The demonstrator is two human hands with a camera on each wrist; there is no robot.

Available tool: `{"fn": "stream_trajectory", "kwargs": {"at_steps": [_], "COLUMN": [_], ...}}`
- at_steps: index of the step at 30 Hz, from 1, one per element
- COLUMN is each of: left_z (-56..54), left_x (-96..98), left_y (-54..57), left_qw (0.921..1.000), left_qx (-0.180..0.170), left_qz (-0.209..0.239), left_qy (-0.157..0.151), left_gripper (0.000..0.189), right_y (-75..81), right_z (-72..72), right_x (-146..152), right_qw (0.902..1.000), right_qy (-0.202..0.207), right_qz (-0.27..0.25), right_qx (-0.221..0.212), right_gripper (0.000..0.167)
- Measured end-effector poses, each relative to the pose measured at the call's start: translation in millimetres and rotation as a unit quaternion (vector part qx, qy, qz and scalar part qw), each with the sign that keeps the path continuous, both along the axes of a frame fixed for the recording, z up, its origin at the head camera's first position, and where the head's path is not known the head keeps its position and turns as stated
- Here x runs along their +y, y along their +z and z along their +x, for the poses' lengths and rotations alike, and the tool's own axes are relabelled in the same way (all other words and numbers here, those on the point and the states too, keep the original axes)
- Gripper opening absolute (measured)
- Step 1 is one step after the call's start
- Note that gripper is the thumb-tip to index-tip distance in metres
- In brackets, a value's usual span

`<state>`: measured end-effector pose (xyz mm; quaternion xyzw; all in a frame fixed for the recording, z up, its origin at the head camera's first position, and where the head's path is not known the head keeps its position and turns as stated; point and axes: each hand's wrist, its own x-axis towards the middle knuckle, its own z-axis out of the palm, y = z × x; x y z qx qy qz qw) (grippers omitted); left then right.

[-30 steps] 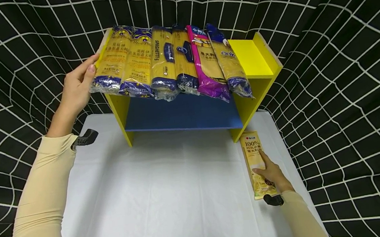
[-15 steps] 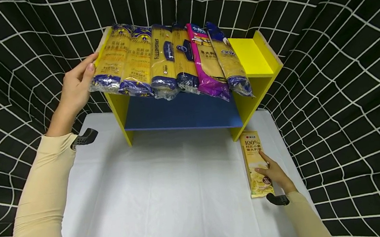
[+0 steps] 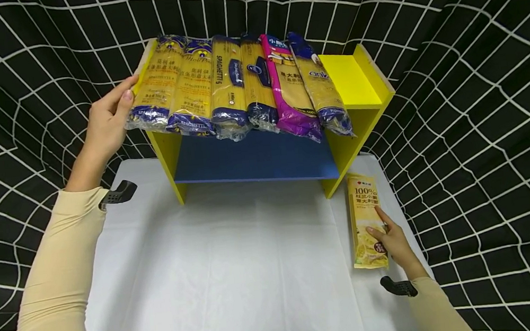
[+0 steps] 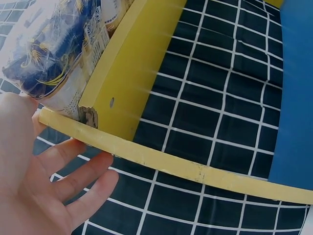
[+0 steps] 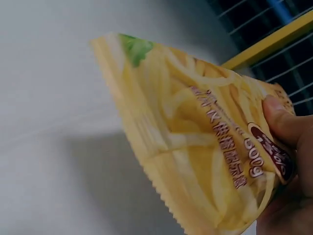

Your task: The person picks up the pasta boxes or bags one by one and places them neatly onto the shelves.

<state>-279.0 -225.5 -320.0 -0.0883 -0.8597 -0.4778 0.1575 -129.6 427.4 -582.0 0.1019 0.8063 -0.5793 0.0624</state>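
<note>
My right hand grips a yellow packet of spaghetti near its lower right side. In the right wrist view the thumb lies on the printed front of the packet, whose crimped end is tilted above the white surface, with a shadow beneath. At the upper left, my left hand holds the side board of a yellow and blue shelf. The left wrist view has the thumb beside a spaghetti packet and the other fingers on the outer side of the board.
A row of several pasta packets fills most of the sloping top tier, up to a bare yellow stretch at its right. Below is a blue lower tier. White cloth covers the table; black grid-lined fabric surrounds it.
My right hand has shifted the yellow packet right and slightly away from me, and the packet now looks lifted. The left hand has stayed on the shelf side.
</note>
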Motion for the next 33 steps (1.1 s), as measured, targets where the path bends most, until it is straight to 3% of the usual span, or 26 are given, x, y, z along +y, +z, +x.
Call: {"fn": "stream_trajectory", "kwargs": {"at_steps": [3, 7, 17, 22, 27, 33], "left_z": [0.1, 0.5, 0.7, -0.1, 0.9, 1.3], "left_x": [-0.1, -0.3, -0.8, -1.3, -0.8, -0.6], "left_y": [0.7, 0.9, 0.6, 0.7, 1.9, 1.5], "left_qw": [1.0, 1.0, 1.0, 1.0, 0.9999, 0.9999], "left_qx": [0.001, -0.002, -0.005, -0.006, -0.006, -0.01], "left_qz": [0.0, 0.0, -0.001, -0.003, -0.004, -0.003], "left_qy": [-0.001, -0.004, -0.008, -0.004, -0.007, -0.009], "left_gripper": [0.042, 0.042, 0.043, 0.043, 0.043, 0.043], "right_y": [24.5, 68.3, 197.7, 253.0, 292.8, 321.7], "right_z": [-4.6, -10.9, -23.8, -32.9, -44.3, -61.1], "right_x": [5, 12, 4, -9, -24, -44], "right_qw": [0.9984, 0.9946, 0.9786, 0.9691, 0.9622, 0.9662], "right_qy": [-0.03, -0.044, -0.033, -0.023, -0.004, 0.021], "right_qz": [-0.027, -0.043, -0.122, -0.158, -0.184, -0.177], "right_qx": [0.039, 0.084, 0.163, 0.188, 0.201, 0.186], "right_gripper": [0.082, 0.081, 0.08, 0.079, 0.077, 0.077]}}
